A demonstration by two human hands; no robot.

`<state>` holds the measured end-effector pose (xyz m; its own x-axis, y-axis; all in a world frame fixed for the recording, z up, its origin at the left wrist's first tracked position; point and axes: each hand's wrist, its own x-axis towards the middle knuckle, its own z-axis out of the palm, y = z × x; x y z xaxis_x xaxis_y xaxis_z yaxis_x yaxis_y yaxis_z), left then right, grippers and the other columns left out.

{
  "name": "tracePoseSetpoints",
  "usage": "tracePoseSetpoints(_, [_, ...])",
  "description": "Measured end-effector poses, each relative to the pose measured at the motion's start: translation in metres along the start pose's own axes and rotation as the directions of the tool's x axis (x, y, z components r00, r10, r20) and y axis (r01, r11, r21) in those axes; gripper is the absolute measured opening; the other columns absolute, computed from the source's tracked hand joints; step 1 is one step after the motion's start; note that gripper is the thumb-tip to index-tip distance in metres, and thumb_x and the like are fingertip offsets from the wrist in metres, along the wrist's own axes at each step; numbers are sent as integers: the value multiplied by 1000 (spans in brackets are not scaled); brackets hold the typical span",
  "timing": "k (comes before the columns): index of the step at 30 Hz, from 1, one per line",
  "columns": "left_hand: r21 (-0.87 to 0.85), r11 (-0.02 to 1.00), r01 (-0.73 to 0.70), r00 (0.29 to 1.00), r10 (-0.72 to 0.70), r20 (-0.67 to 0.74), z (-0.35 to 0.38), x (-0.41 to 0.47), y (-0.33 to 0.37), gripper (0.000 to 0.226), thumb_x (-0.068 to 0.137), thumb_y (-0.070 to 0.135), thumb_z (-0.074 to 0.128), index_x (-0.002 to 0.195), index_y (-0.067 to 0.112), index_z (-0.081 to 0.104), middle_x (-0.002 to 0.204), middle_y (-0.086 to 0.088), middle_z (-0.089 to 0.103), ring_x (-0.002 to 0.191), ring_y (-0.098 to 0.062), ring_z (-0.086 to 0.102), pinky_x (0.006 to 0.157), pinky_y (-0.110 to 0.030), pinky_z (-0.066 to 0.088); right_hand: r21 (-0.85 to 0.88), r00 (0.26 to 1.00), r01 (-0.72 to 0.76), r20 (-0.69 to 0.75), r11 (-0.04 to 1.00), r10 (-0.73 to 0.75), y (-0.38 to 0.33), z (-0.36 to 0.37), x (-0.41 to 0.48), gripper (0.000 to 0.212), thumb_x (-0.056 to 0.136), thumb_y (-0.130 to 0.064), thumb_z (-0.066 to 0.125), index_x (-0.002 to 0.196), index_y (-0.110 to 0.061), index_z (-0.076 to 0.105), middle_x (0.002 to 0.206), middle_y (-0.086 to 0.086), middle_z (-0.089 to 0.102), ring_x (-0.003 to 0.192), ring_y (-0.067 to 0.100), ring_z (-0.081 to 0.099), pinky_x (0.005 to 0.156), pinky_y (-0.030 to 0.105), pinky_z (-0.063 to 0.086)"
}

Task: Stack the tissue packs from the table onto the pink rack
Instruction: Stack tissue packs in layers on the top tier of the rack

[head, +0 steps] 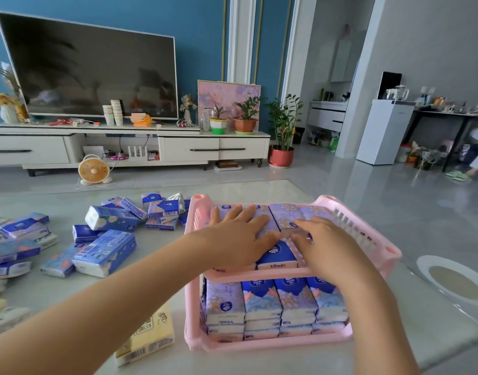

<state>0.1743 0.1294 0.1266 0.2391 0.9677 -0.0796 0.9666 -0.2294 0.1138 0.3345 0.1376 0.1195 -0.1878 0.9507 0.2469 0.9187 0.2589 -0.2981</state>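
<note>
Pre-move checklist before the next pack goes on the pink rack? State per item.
1. Left hand free to pick: ok. It lies flat on the top-tier packs and holds nothing.
2. Right hand free: ok. Its fingers are straight and press on the same layer.
3. Lower-tier packs settled: ok. They sit in neat stacked rows across the shelf.
4. Room left on the top tier: cannot tell. The hands cover much of it.
5. Pink rack standing level on the table: ok.
6. Table cleared of packs: not ok. Many loose packs lie left of the rack.
</note>
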Motion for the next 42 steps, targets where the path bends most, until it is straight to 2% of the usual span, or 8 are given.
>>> tracePoseSetpoints(7, [-62, 998, -2, 999, -1, -53, -4, -2, 4, 54, 97, 48, 14, 146, 25, 19, 156, -3, 8, 144, -22, 1, 114, -56, 2, -31, 1000, 12, 25, 999, -11, 2, 6, 4, 36, 96, -29, 37, 131, -25, 47, 137, 7, 45, 128, 27, 37, 103, 38, 34])
tracePoseSetpoints(10, [-512, 857, -59, 928, -141, -344, -20, -11, -6, 49, 98, 42, 24, 138, 17, 38, 144, -3, 39, 125, -12, 38, 101, -27, 30, 113, 987, 48, -158, 992, -30, -10, 2, 0, 36, 93, -23, 42, 129, -25, 50, 132, 9, 48, 122, 29, 42, 102, 41, 35])
tracePoseSetpoints(12, [-537, 832, -144, 786, -233, -572, -31, -26, -28, 38, 99, 33, 33, 128, 16, 49, 130, 1, 51, 111, -9, 47, 86, -20, 34, 239, 946, 183, -306, 954, -105, -30, -5, -7, 36, 94, -21, 45, 130, -23, 50, 132, -1, 48, 122, 14, 42, 99, 20, 33])
tracePoseSetpoints(15, [-520, 851, -71, 667, -347, -659, -34, -50, -84, 28, 96, 17, 42, 120, 14, 55, 122, -1, 55, 101, -14, 51, 82, -23, 36, 497, 879, 433, -419, 752, -229, -82, -13, -24, 25, 93, -18, 48, 114, -26, 59, 112, -17, 58, 97, -10, 51, 79, -4, 32])
tracePoseSetpoints(21, [-532, 780, 328, 594, -609, -526, -9, -103, -203, 26, 91, 6, 46, 111, 14, 60, 115, -13, 60, 74, -26, 54, 66, -29, 41, 865, 858, 409, -257, 290, -445, -177, 43, -53, 22, 84, -14, 47, 82, -27, 64, 83, -14, 67, 85, -4, 62, 73, 7, 44])
tracePoseSetpoints(25, [-508, 719, 474, 608, -685, -402, 12, -127, -251, 29, 89, 0, 44, 111, 11, 60, 119, -15, 58, 77, -26, 55, 57, -23, 43, 856, 864, 272, -17, 439, -504, -195, 96, -46, 30, 88, -2, 49, 86, -30, 61, 86, -13, 66, 84, -10, 57, 72, 4, 40])
tracePoseSetpoints(33, [-378, 729, 571, 708, -670, -224, 41, -78, -288, 49, 92, 25, 53, 137, 16, 38, 138, -10, 44, 122, -25, 46, 95, -31, 38, 811, 942, 33, 170, 584, -290, -188, 149, -4, 29, 86, -2, 52, 85, -30, 59, 85, -4, 67, 77, 3, 60, 73, 16, 46])
tracePoseSetpoints(42, [-698, 351, 624, 472, -881, -21, 60, -28, -324, 37, 90, 24, 54, 119, 2, 46, 112, -16, 54, 89, -24, 48, 72, -29, 40, 813, 952, -65, 224, 579, -207, -206, 169, 18, 26, 86, -4, 50, 85, -28, 60, 82, -2, 68, 78, 15, 63, 80, 37, 51])
